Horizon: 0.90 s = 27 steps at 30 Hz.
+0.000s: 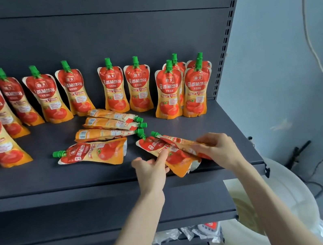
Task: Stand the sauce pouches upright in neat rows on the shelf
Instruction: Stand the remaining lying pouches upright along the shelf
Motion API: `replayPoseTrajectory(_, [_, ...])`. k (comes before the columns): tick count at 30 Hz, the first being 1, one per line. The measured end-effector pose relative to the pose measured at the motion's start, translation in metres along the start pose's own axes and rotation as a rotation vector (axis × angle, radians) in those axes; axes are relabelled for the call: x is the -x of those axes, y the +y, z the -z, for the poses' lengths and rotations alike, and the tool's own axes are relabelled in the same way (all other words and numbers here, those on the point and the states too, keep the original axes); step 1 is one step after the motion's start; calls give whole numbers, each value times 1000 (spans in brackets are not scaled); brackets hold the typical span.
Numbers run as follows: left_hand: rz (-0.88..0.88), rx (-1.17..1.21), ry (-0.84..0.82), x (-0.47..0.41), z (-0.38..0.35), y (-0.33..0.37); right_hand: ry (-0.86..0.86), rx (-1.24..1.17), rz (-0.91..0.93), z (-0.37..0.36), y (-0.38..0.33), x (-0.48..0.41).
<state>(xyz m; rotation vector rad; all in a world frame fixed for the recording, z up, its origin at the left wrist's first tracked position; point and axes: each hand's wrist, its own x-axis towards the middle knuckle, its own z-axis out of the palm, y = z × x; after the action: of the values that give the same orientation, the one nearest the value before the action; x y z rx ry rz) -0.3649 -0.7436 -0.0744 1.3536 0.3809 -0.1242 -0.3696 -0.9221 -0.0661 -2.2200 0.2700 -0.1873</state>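
Red and orange tomato sauce pouches with green caps fill a dark grey shelf (38,181). Several stand upright along the back, such as one (113,87) near the middle and a pair (196,91) at the right. Three pouches (109,123) lie flat mid-shelf, and another (95,153) lies in front of them. Near the front edge two pouches lie overlapped. My left hand (151,170) pinches the lower pouch (173,159). My right hand (216,148) grips the upper pouch (177,141).
A slotted shelf upright (226,41) bounds the right end. Below the shelf edge sit lower shelves with packets (187,233). A white bucket (292,192) stands at the lower right by a blue wall with cables.
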Motion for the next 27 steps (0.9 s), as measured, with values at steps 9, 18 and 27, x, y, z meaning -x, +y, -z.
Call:
replayPoseTrajectory(9, [-52,-152,-80,-11,-12,0,-222,-74,1,14,-4,1])
replayPoseTrajectory(18, [-226,19,-157,-10,-22,14,-238,-517,94,21,-15,-12])
replayPoseTrajectory(27, [-346,11,-258,-40,-28,30,4,-644,170,5,-14,-38])
